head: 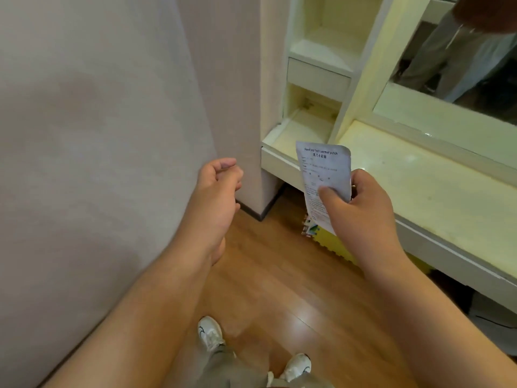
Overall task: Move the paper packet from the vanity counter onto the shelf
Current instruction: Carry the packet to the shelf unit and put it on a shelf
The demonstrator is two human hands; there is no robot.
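My right hand (361,203) grips a white paper packet (324,169) printed with black text, thumb on its front. The packet is held upright in the air, just in front of the left end of the pale yellow vanity counter (436,189). Behind it rises a narrow cream shelf unit: a low open shelf (302,130), a small drawer (317,78) above that, and a higher shelf (321,54). My left hand (218,191) hovers to the left beside the wall, fingers loosely curled, holding nothing.
A mirror (461,57) stands behind the counter and reflects a person's legs. A grey wall corner (237,107) juts out left of the shelves. Below lie a wooden floor (279,275), a yellow foam mat (335,245) under the counter, and my white shoes (209,333).
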